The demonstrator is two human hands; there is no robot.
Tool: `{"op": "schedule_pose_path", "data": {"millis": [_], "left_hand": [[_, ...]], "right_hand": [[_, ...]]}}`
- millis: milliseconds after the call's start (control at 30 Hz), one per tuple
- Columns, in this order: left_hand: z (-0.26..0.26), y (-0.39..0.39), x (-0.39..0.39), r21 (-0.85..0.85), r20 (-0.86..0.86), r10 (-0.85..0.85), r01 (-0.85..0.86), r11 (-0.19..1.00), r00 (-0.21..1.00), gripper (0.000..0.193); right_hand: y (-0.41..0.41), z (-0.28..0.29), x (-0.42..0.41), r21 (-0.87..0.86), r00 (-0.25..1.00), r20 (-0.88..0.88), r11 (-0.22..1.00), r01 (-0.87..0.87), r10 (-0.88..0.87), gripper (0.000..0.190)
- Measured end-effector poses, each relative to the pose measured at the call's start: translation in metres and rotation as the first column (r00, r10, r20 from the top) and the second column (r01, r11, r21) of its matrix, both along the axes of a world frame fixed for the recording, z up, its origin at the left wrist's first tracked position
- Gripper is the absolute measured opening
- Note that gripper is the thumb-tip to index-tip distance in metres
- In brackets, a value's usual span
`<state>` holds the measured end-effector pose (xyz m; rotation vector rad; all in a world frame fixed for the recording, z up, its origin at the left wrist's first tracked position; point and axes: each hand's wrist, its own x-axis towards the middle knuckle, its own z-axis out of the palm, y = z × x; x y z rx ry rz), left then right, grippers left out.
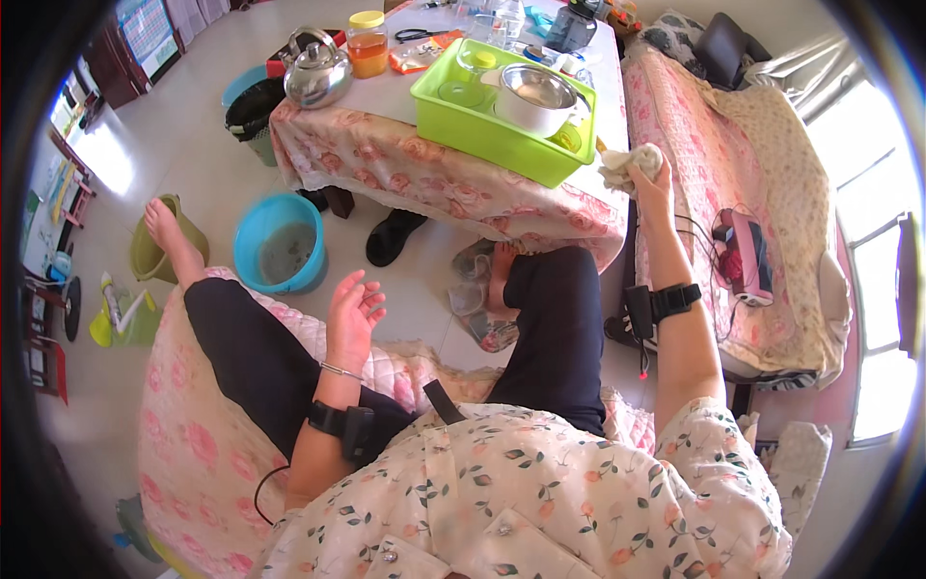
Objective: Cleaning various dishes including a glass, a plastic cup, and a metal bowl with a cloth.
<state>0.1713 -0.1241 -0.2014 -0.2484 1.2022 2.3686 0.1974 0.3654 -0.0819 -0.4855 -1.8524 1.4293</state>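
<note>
My right hand [655, 184] holds a crumpled pale cloth [631, 169] beside the table's right front corner. My left hand [353, 318] is raised above my lap, palm up with its fingers loosely apart, and nothing is in it. On the table, a bright green plastic basin [499, 152] holds a white pot or bowl with a steel inside [537, 101] and some clear glassware. To its left stand a steel kettle [318, 78] and a jar with a yellow lid and amber contents [367, 47].
A blue basin [280, 242] with water and an olive bucket [170, 239] stand on the floor to the left. Behind them is a lined bin [255, 116]. A padded seat along the right side bears a pink-and-black box-like object [749, 257] with cables.
</note>
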Motion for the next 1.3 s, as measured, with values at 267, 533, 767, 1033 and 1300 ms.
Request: {"op": "schedule_pose_path", "data": {"millis": [267, 533, 767, 1033, 1300], "left_hand": [[-0.020, 0.002, -0.003, -0.101, 0.041, -0.040, 0.044, 0.994, 0.998, 0.035], [-0.026, -0.003, -0.001, -0.135, 0.037, -0.047, 0.051, 0.989, 0.998, 0.033], [-0.023, 0.004, -0.001, -0.155, 0.027, -0.084, 0.087, 0.984, 0.996, 0.032], [-0.017, 0.004, 0.000, -0.176, 0.017, -0.079, 0.081, 0.981, 0.997, 0.032], [-0.006, 0.006, 0.001, -0.183, -0.016, -0.113, 0.108, 0.977, 0.993, 0.031]], "right_hand": [[-0.030, -0.052, -0.039, 0.090, 0.997, 0.018, 0.993, -0.079, 0.077, 0.030], [0.011, -0.028, -0.014, -0.434, 0.994, -0.100, 0.898, -0.078, 0.038, 0.026], [0.003, 0.043, -0.056, 0.590, 0.984, 0.161, 0.793, -0.153, 0.070, 0.028], [-0.016, 0.050, -0.107, 0.801, 0.889, 0.437, 0.509, -0.314, -0.140, 0.024], [-0.014, 0.083, -0.111, 0.504, 0.957, 0.291, 0.851, -0.146, -0.008, 0.028]]}}
